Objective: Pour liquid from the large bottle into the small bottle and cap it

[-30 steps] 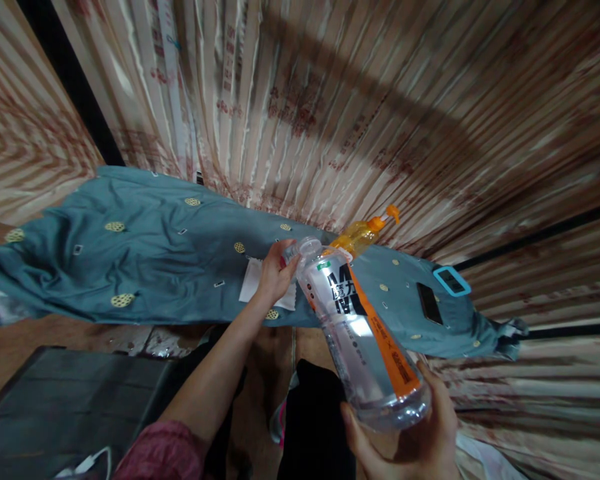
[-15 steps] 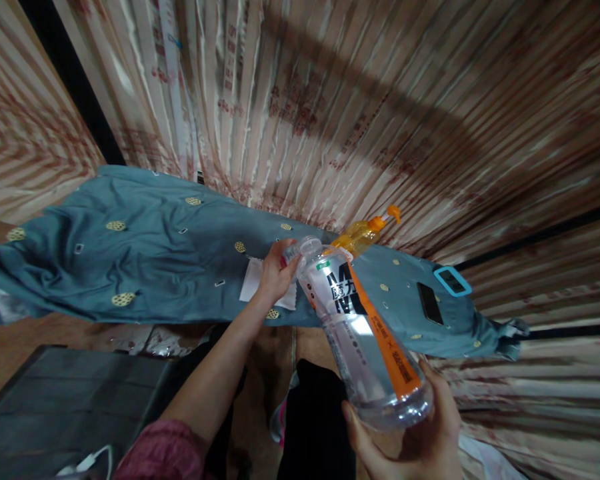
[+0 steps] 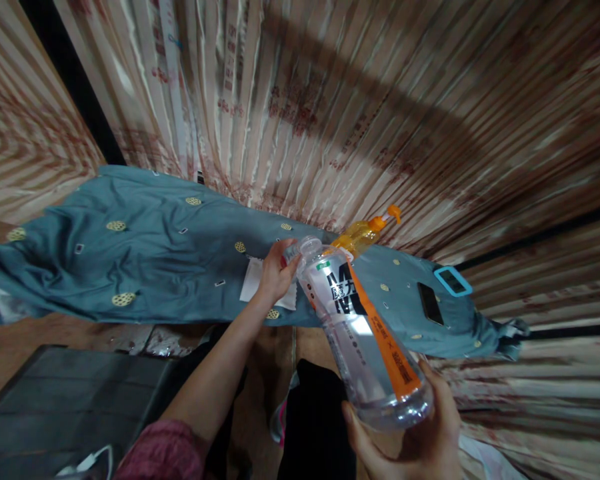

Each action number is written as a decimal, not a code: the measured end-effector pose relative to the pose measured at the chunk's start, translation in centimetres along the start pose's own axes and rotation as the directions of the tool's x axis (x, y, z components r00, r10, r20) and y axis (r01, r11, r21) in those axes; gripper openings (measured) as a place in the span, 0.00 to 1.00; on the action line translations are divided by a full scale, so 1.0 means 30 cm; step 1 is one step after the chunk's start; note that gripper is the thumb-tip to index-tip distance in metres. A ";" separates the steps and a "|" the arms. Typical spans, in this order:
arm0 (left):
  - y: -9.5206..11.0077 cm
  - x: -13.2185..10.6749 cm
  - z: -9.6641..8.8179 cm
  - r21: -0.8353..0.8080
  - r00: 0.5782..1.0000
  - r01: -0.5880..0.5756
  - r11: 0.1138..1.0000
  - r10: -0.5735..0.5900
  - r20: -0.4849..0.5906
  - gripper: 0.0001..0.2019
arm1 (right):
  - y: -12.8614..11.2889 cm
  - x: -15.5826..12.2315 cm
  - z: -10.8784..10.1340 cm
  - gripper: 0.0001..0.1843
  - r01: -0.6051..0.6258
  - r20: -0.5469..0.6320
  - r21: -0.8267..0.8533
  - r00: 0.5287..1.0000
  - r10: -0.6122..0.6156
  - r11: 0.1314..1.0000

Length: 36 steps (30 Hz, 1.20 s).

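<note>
Fingers of the right hand hold the bottom of a big, clear plastic bottle with a silver-and-orange label, maybe to make it slant; by its top, the left hand pinches a small clear-and-red thing, perhaps for steadiness.

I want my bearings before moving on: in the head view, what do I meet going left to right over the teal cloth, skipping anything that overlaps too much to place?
Left hand → large clear bottle with the orange stripe → black phone → blue-framed device.
</note>
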<state>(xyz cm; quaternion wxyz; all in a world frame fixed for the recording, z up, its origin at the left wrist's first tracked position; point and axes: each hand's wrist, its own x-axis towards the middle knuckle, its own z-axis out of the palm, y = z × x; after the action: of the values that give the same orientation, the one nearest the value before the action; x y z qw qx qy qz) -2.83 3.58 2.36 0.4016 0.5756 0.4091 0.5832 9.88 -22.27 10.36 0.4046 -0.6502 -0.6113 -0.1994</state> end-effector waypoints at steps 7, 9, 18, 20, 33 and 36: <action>-0.006 0.001 0.003 0.001 1.000 0.003 1.000 -0.003 -0.010 0.18 | -0.021 0.007 0.002 0.55 -0.036 -0.035 -0.015 0.999 0.036 0.999; -0.007 0.000 0.001 0.003 1.000 0.001 1.000 -0.001 -0.005 0.18 | -0.035 0.008 0.004 0.56 -0.034 -0.045 -0.005 0.998 0.034 0.999; -0.001 -0.003 -0.001 -0.019 1.000 0.005 1.000 -0.005 -0.001 0.21 | -0.086 0.019 0.003 0.52 -0.216 -0.039 -0.028 0.976 0.215 0.976; -0.001 -0.002 0.000 -0.022 1.000 0.006 1.000 -0.006 -0.005 0.21 | -0.066 0.020 0.003 0.52 -0.162 -0.045 -0.028 0.986 0.161 0.986; -0.006 0.000 0.002 0.002 1.000 0.014 1.000 -0.014 -0.001 0.21 | -0.099 0.019 0.005 0.52 -0.228 -0.041 -0.026 0.973 0.227 0.973; -0.005 0.001 0.003 0.004 1.000 0.006 1.000 -0.006 -0.003 0.20 | -0.102 0.019 0.006 0.52 -0.245 -0.042 -0.042 0.969 0.244 0.969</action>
<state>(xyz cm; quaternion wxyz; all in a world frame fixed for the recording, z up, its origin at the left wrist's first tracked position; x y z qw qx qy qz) -2.75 3.66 2.22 0.4016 0.5743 0.4128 0.5819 7.01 -22.01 11.56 0.4219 -0.7261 -0.5142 -0.1740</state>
